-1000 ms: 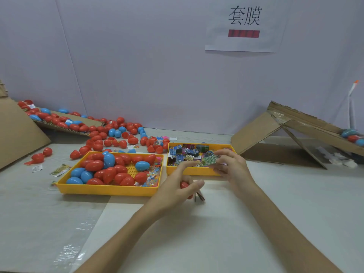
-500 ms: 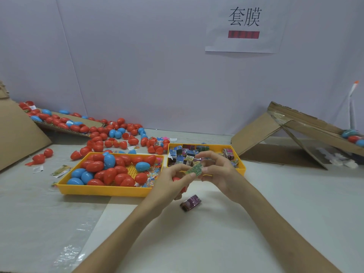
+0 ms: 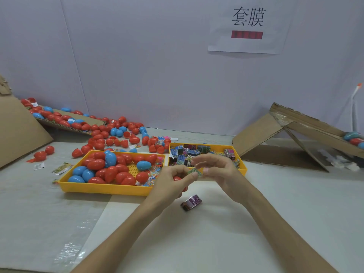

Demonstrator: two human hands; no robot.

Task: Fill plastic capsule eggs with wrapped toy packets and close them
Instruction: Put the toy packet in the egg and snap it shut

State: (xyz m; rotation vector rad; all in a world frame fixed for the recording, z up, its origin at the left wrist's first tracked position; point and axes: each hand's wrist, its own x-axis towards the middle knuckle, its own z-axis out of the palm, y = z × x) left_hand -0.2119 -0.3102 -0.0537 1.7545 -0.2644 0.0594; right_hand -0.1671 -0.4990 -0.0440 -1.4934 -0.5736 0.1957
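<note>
Guessing the biggest risk is the bench (image 3: 275,213). It looks smooth and flat, so a dropped egg would probably just roll away. The egg tray (image 3: 102,189) and packet tray (image 3: 243,168) sit just past the hands, and a sloppy reach could nudge either one.

Left hand (image 3: 169,182) is curled round a red egg (image 3: 177,178), held over the bench right in front of the trays. It's mostly buried in the palm, so I can't tell if it's open. Right hand (image 3: 222,172) pinches a green packet (image 3: 194,172) by its end, touching the left fingertips beside the egg. If that packet goes in crooked or bunched up, I reckon the shell won't snap shut, and squeezing harder could squirt it out. A purple packet (image 3: 191,202) lies loose on the bench near the hands and would be easy to forget.

Materials: the trays are hard yellow plastic, and the egg tray has a gridded floor. The eggs are glossy, round and pointy at one end. The packets are small, blocky and wrapped in shiny printed film.
</note>
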